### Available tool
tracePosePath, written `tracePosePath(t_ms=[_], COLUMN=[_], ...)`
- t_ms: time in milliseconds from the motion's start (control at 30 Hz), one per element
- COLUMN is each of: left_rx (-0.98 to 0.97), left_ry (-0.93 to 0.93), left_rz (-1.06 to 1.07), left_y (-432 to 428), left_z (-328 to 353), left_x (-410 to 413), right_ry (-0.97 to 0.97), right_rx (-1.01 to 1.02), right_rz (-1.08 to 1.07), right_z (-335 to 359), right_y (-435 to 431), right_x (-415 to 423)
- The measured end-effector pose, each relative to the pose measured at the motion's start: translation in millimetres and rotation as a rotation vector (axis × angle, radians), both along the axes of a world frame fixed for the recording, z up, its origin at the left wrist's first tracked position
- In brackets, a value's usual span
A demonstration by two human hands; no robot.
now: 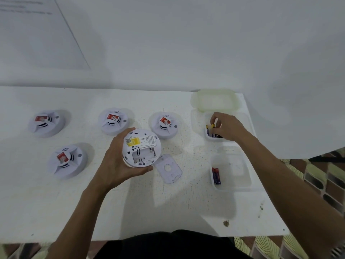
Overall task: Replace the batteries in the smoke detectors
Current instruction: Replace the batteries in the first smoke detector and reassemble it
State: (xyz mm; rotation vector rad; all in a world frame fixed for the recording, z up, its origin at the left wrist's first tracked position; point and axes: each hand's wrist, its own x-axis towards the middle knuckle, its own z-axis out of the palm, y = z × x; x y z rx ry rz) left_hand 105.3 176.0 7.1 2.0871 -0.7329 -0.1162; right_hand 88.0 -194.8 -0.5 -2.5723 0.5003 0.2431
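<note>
My left hand (115, 163) grips the smoke detector (141, 148) back-side up over the surface (168, 202), battery bay exposed. Right hand (226, 128) pinches a battery (212, 125) inside the far clear tub (207, 135).

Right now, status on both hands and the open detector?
Left hand holds smoke detector, battery bay empty. Right hand pinches battery in far container. Cover plate lies on table, nothing blocking.
</note>
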Motion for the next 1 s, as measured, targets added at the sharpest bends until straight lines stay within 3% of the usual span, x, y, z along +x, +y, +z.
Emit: tracePosePath(t_ms=[200, 367, 533, 800, 1000], left_rx=[-0.017, -0.049, -0.065, -0.048, -0.083], left_ry=[-0.016, 0.004, -0.025, -0.101, -0.004], left_rz=[0.014, 0.041, 0.048, -0.018, -0.050], left_y=[0.6, -0.1, -6.5, -15.1, -14.5], left_z=[-1.2, 0.4, 4.6, 17.8, 14.0], left_x=[0.8, 0.1, -0.4, -6.1, -9.7], right_ry=[-0.304, -0.593, -0.614, -0.690, -0.842], right_rx=[0.246, 0.688, 0.840, 0.681, 0.066], right_rz=[-0.165, -0.273, -0.193, 0.069, 0.637], right_z=[24.9, 67.5, 71.1, 50.7, 47.1], right_y=[17.2, 81.6, 149.6, 187.3, 182.4], right_x=[-15.4, -38.0, -58.9, -60.2, -49.1])
